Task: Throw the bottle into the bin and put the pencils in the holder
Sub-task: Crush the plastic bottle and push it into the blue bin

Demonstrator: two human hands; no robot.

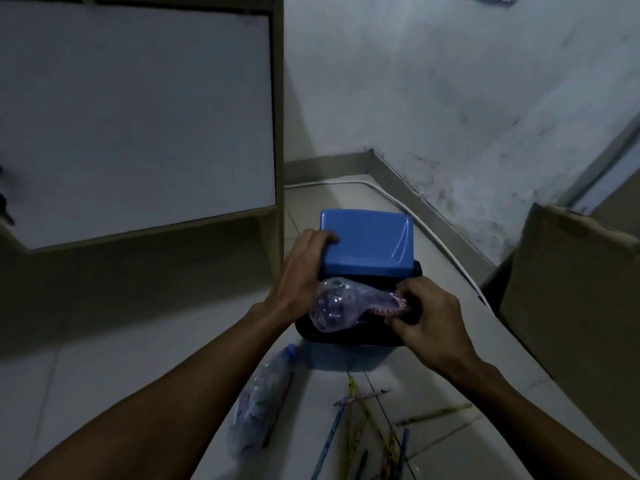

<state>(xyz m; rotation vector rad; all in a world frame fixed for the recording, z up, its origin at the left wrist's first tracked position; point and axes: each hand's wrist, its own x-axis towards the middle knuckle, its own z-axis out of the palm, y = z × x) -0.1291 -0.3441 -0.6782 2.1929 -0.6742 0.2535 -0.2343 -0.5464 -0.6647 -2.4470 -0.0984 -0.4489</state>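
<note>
A small dark bin (349, 336) stands on the floor, its blue lid (369, 242) tilted up. My left hand (301, 268) grips the lid's left edge. My right hand (433, 318) holds the neck end of a crushed clear plastic bottle (341, 306), which lies across the bin's open mouth. A second clear bottle with a blue cap (258, 403) lies on the floor in front of the bin. Several pencils (367, 424), yellow and blue, lie scattered on the floor at the lower right. No pencil holder is in view.
A wooden cabinet with a white panel (138, 126) stands at the left. A cardboard box (571, 299) sits at the right against the stained wall. A white cable (436, 233) runs along the skirting behind the bin.
</note>
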